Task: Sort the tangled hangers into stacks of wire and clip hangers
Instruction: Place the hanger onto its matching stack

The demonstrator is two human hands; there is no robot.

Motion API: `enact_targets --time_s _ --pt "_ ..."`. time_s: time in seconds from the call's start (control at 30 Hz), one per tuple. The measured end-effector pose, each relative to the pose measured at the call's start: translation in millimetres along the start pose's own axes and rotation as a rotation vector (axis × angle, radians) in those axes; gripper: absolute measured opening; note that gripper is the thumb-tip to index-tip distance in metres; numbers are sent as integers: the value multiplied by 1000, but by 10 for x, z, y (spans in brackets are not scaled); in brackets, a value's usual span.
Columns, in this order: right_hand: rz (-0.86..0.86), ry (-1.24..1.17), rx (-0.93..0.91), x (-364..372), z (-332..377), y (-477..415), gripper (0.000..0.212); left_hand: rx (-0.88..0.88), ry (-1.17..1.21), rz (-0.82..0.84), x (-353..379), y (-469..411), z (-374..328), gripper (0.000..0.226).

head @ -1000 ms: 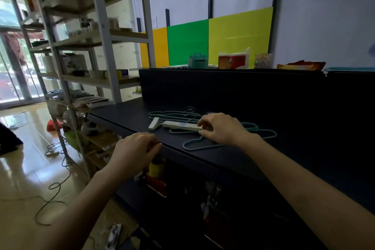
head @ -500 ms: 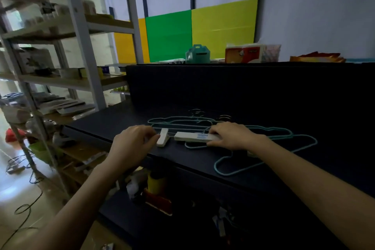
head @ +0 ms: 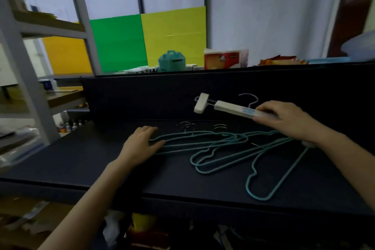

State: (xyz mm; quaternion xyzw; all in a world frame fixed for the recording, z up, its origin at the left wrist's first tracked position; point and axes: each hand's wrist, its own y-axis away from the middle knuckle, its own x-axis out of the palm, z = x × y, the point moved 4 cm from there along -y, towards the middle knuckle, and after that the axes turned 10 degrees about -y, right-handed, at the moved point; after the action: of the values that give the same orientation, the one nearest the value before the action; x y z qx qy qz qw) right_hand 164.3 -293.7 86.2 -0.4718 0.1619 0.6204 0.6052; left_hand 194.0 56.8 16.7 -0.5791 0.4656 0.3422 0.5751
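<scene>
Right hand (head: 284, 123) grips the right end of 1 clip hanger (head: 233, 108). Its bar is held in the air above the pile, with the white clip (head: 201, 105) at its left end and the metal hook (head: 250, 100) behind. Left hand (head: 142, 144) lies flat, fingers straight, pressing the left ends of the wire hangers (head: 223, 144) onto the bench (head: 91, 160). The teal pile sits mid-bench with loops overlapping, and 1 loop sprawls toward the near right.

Step, my read: lifting the clip hanger out while the pile is pinned. It looks clear of the wires, but the end under the hand is hidden. Next: set it down apart from the pile to start the clip stack. A pale bit (head: 308, 144) under the right wrist may be another clip, can't tell.

Room: open bench shows left of the left hand and along the near strip, so left looks like the best drop zone. The far side is blocked by the dark back panel (head: 142, 97), close behind the lifted clip. The near loop lies just beside the near edge, so a snag could drag it off. The shelf rack (head: 79, 16) stands left, off the bench.
</scene>
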Motion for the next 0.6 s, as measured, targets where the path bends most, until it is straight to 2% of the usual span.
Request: enact_targets --time_s 0.13,0.2,0.33,0.47,0.6 --pt "-75 -3 109 -141 -155 274 28 20 146 293 226 -261 0 102" --pt "-98 -3 149 -171 -223 413 26 95 149 328 278 -360 -39 109" --pt "-119 27 226 -188 -326 615 24 178 175 300 298 -490 -59 109" --pt "-144 53 249 -189 -369 748 21 217 212 129 154 -523 -78 101" --pt "-189 65 247 -268 -369 893 21 278 210 -7 -71 -514 -288 104"
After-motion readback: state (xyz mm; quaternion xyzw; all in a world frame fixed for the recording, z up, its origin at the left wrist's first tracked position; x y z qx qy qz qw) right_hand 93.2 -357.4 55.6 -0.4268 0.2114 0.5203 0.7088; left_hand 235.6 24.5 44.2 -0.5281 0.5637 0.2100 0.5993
